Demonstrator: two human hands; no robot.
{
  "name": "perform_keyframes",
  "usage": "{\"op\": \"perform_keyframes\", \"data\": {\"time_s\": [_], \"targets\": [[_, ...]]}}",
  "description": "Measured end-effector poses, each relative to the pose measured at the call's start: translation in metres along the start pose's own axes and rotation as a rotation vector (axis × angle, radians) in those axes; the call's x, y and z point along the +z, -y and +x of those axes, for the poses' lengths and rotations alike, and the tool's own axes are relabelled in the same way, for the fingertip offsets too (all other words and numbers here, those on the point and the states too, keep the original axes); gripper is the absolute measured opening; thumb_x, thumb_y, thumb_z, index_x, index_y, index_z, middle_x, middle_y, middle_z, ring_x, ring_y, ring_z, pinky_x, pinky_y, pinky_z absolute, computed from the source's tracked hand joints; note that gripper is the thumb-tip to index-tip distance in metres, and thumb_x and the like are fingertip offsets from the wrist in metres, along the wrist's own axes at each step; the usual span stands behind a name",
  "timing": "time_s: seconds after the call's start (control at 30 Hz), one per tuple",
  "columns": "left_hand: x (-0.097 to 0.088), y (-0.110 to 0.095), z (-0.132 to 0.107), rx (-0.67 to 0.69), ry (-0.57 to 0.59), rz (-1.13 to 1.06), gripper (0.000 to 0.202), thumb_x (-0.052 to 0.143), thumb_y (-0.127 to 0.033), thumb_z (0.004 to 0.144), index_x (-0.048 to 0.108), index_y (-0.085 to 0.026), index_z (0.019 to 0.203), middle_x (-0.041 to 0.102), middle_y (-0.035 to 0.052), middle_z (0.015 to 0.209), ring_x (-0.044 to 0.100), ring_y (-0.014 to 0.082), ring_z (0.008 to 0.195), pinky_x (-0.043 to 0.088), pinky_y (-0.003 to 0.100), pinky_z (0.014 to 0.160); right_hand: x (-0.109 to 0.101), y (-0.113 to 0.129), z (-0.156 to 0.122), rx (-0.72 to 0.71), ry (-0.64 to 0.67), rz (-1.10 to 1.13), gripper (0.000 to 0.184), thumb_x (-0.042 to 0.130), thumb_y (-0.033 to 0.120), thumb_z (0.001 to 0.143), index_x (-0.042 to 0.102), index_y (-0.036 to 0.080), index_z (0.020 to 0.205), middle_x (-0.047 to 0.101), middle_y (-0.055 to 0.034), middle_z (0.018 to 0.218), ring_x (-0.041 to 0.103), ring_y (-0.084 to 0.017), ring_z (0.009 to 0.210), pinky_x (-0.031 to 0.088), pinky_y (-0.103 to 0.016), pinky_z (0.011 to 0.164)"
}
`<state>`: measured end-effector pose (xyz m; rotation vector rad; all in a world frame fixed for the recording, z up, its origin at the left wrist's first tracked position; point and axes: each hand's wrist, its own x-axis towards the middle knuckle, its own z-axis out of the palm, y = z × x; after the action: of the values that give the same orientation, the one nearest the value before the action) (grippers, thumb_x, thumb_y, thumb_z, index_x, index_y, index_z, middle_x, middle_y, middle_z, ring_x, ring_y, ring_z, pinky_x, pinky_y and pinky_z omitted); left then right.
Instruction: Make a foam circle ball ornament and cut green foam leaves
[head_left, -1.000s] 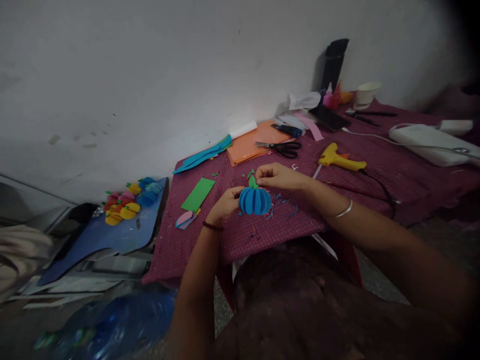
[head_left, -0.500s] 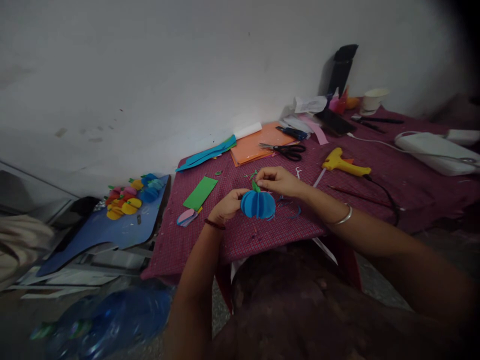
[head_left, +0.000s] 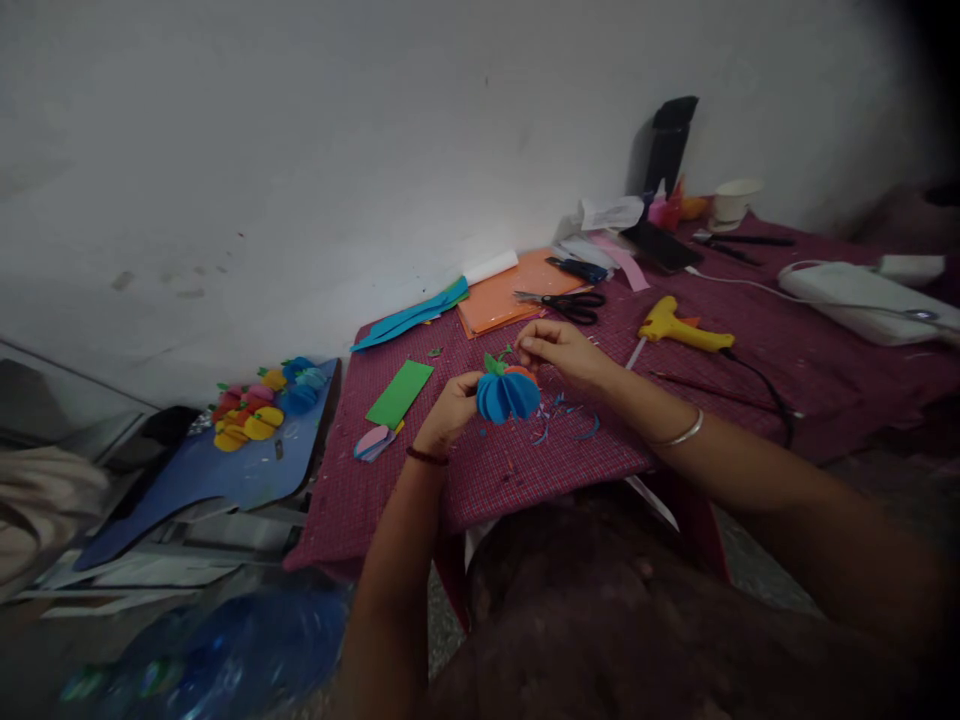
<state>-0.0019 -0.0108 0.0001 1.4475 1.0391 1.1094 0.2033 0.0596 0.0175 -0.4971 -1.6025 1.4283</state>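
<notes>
A round blue paper pumpkin [head_left: 507, 396] with a small green leaf [head_left: 493, 363] on top is held just above the maroon checked tablecloth [head_left: 517, 470]. My left hand [head_left: 448, 408] is closed on its left side. My right hand [head_left: 564, 353] pinches at the top of the pumpkin, beside the leaf. A green paper strip [head_left: 400, 392] and a pink folded paper piece [head_left: 370, 441] lie left of my left hand. Small paper scraps [head_left: 568, 418] lie under my right wrist.
Black scissors [head_left: 564, 301] rest on orange paper [head_left: 501, 292]; teal strips [head_left: 411, 313] lie to their left. A yellow glue gun [head_left: 681, 327] with a black cord sits right. Several finished paper pumpkins [head_left: 259, 403] sit on a blue board [head_left: 217, 466] at left. A white cup [head_left: 733, 200] stands at back.
The pumpkin has been tilted and turned between my hands, its top now leaning left with an orange patch showing. My right hand has stayed pinched at the top.
</notes>
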Motion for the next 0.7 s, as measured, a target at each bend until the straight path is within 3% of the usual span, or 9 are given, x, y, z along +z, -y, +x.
{"op": "perform_keyframes", "data": {"time_s": [0.13, 0.3, 0.43, 0.7], "targets": [[-0.001, 0.001, 0.007, 0.132, -0.218, 0.005, 0.026, 0.078, -0.036, 0.067, 0.062, -0.015, 0.065, 0.053, -0.0045, 0.06, 0.04, 0.0071, 0.055, 0.036, 0.02, 0.054, 0.003, -0.005, 0.001, -0.165, -0.054, -0.201, 0.026, 0.066, 0.042, 0.078, 0.059, 0.017, 0.078, 0.058, -0.0001, 0.071, 0.053, -0.012, 0.065, 0.044, -0.027, 0.061], [-0.002, 0.007, 0.012, 0.23, -0.353, -0.019, 0.029, 0.074, -0.038, 0.071, 0.056, -0.016, 0.064, 0.048, -0.0057, 0.058, 0.038, 0.0069, 0.054, 0.034, 0.02, 0.053, 0.007, -0.011, -0.002, -0.339, -0.053, -0.398, 0.016, 0.062, 0.033, 0.081, 0.059, 0.018, 0.077, 0.058, -0.0059, 0.094, 0.056, -0.017, 0.085, 0.047, -0.03, 0.07], [-0.001, 0.009, 0.013, 0.269, -0.368, -0.032, 0.03, 0.074, -0.037, 0.071, 0.053, -0.016, 0.064, 0.046, -0.006, 0.06, 0.038, 0.0072, 0.057, 0.036, 0.02, 0.056, 0.009, -0.015, -0.004, -0.338, 0.019, -0.491, 0.01, 0.063, 0.027, 0.079, 0.06, 0.018, 0.079, 0.055, -0.0079, 0.104, 0.056, -0.019, 0.092, 0.049, -0.032, 0.074], [0.006, 0.007, 0.011, 0.237, -0.312, 0.016, 0.03, 0.073, -0.038, 0.072, 0.053, -0.017, 0.065, 0.048, -0.0049, 0.06, 0.039, 0.0082, 0.055, 0.037, 0.022, 0.054, 0.01, -0.022, -0.001, -0.379, 0.062, -0.596, 0.006, 0.059, 0.02, 0.081, 0.061, 0.017, 0.077, 0.058, -0.0066, 0.091, 0.056, -0.019, 0.085, 0.046, -0.031, 0.072]]}}
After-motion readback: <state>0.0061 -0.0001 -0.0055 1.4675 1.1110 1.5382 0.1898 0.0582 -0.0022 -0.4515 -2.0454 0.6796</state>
